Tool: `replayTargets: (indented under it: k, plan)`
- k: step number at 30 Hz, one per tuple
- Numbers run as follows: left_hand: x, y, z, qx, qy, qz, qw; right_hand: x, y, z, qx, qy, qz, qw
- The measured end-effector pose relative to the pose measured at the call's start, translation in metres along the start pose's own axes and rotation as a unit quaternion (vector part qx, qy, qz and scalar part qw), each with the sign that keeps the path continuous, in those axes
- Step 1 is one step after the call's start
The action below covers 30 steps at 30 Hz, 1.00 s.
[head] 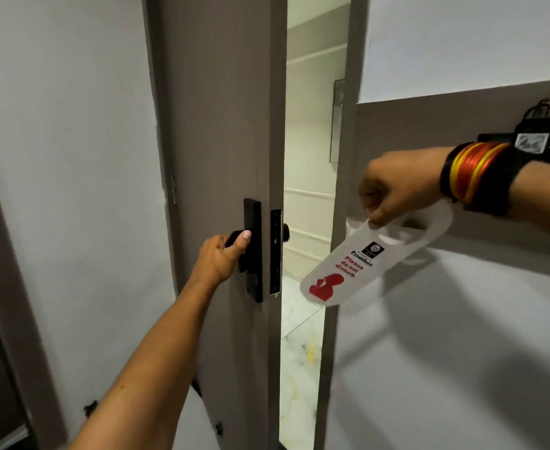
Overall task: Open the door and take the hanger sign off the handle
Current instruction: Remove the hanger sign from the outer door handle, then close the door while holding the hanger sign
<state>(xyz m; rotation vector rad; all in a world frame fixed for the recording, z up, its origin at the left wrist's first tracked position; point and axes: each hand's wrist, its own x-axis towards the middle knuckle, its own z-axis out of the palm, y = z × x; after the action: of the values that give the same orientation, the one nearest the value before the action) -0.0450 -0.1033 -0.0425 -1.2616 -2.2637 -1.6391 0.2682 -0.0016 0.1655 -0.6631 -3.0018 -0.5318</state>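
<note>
The grey-brown door (pixel 221 125) stands ajar, its edge facing me with a narrow gap to its right. My left hand (pixel 223 256) is wrapped around the black inside handle (pixel 234 237) on the black lock plate (pixel 253 251). The outer knob (pixel 286 232) peeks past the door edge with nothing hanging on it. My right hand (pixel 397 186), with red and yellow bangles at the wrist, pinches a white hanger sign (pixel 374 258) reading "Please do not disturb" in red. The sign hangs tilted in the air, right of the gap and clear of the door.
Through the gap I see a corridor with a marble floor (pixel 296 362) and pale panelled wall. The door frame (pixel 335 319) and a white wall with a grey band (pixel 462 108) stand on the right. A white wall is on the left.
</note>
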Motion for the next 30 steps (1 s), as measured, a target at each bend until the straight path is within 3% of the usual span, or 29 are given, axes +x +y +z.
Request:
replayTargets:
  k: [8, 16, 30]
  plan:
    - [0.018, 0.031, 0.078, -0.031, -0.027, -0.104, 0.994, -0.036, 0.020, -0.010, 0.145, 0.026, -0.005, 0.989]
    - [0.047, 0.049, 0.126, -0.010, -0.078, -0.126, 0.989, -0.048, 0.035, 0.009, 0.149, 0.043, -0.003, 0.988]
    - [0.069, 0.056, 0.163, -0.002, -0.080, -0.146, 0.986, -0.036, 0.050, 0.023, 0.179, 0.047, -0.004, 0.983]
